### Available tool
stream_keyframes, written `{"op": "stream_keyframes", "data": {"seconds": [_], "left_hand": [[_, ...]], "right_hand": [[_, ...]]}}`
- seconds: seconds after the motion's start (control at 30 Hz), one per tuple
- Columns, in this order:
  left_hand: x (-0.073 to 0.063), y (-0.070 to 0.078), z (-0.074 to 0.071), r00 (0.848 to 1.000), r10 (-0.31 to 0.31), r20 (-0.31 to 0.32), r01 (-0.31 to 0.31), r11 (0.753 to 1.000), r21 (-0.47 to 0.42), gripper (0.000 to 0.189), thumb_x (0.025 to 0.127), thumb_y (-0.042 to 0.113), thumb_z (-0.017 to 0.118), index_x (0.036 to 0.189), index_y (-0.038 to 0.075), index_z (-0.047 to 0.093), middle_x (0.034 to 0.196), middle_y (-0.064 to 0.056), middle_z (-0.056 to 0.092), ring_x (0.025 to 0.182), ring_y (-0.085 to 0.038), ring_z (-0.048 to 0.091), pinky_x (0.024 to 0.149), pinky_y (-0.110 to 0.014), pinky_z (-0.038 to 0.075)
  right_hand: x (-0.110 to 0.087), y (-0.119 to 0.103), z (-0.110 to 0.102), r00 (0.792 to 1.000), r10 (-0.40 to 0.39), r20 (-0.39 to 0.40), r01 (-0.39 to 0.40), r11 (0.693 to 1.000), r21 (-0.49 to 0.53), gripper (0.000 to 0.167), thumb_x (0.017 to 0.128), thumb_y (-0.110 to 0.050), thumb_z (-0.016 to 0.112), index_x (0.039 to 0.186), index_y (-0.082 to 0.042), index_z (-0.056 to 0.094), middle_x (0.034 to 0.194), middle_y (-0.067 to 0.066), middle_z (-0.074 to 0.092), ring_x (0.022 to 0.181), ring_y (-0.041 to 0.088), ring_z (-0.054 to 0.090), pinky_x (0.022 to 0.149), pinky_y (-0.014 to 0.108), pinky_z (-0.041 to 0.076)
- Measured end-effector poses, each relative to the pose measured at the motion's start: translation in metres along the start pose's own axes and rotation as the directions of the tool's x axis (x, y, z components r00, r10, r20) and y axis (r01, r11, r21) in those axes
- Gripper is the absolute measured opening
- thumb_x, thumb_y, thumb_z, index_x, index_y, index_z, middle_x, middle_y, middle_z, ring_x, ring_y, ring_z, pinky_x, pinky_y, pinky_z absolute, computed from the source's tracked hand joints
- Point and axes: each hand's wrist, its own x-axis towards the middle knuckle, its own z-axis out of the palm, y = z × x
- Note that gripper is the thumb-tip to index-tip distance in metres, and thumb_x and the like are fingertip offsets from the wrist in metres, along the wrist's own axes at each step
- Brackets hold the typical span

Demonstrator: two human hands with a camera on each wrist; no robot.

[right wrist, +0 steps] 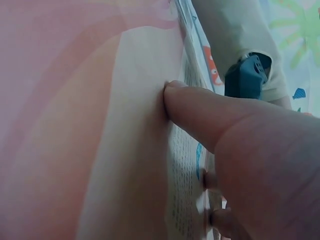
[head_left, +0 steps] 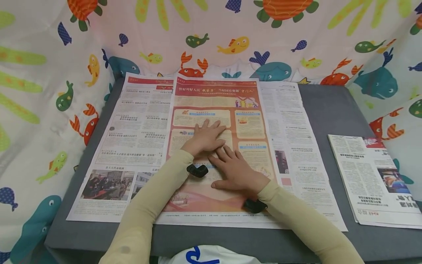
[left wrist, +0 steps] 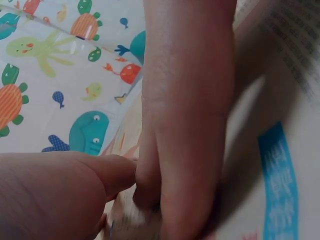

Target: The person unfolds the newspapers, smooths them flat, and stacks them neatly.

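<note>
A narrow newspaper sheet with a red and orange printed page lies upright over a wider spread newspaper on the grey table. My left hand rests on the middle of the red page, fingers spread and straight. Just below and to the right, my right hand lies flat on the same page, its fingers pointing up and left. The fingertips of the right hand are close to the left thumb; whether they touch, I cannot tell. In the right wrist view, the right thumb presses on the paper. Neither hand grips anything.
A folded newspaper stack lies at the table's right edge. The grey table shows around the papers. A curtain printed with sea animals hangs behind and on both sides. Black wrist cameras sit below both hands.
</note>
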Motion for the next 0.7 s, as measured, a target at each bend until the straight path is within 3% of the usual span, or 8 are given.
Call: {"op": "stream_keyframes", "data": {"seconds": [0.17, 0.47, 0.7], "left_hand": [[-0.017, -0.024, 0.004, 0.999, -0.011, -0.041, 0.011, 1.0, 0.001, 0.061, 0.105, 0.041, 0.047, 0.162, 0.027, 0.031, 0.173, -0.006, 0.015, 0.16, -0.041, 0.005, 0.124, -0.069, 0.008], [-0.074, -0.087, -0.001, 0.982, -0.118, -0.144, 0.107, 0.991, -0.084, 0.068, 0.102, 0.043, 0.052, 0.162, 0.018, 0.032, 0.173, -0.013, 0.015, 0.159, -0.046, 0.002, 0.122, -0.072, 0.003], [-0.098, -0.109, 0.003, 0.978, -0.134, -0.159, 0.119, 0.988, -0.1, 0.074, 0.1, 0.041, 0.058, 0.162, 0.013, 0.028, 0.172, -0.018, 0.012, 0.157, -0.05, 0.0, 0.122, -0.071, 0.003]], "right_hand": [[0.002, -0.001, 0.002, 0.999, 0.017, 0.037, -0.018, 1.0, 0.023, 0.09, 0.091, -0.06, 0.066, 0.161, -0.015, 0.032, 0.171, 0.018, 0.014, 0.157, 0.049, 0.012, 0.12, 0.072, 0.019], [0.002, 0.0, -0.002, 0.998, 0.036, 0.047, -0.037, 0.999, 0.017, 0.09, 0.091, -0.059, 0.068, 0.162, -0.016, 0.031, 0.171, 0.018, 0.016, 0.157, 0.048, 0.012, 0.12, 0.071, 0.018], [0.001, 0.002, -0.002, 0.998, 0.032, 0.061, -0.035, 0.999, 0.04, 0.09, 0.092, -0.057, 0.068, 0.162, -0.016, 0.03, 0.171, 0.019, 0.015, 0.157, 0.049, 0.011, 0.12, 0.073, 0.017]]}}
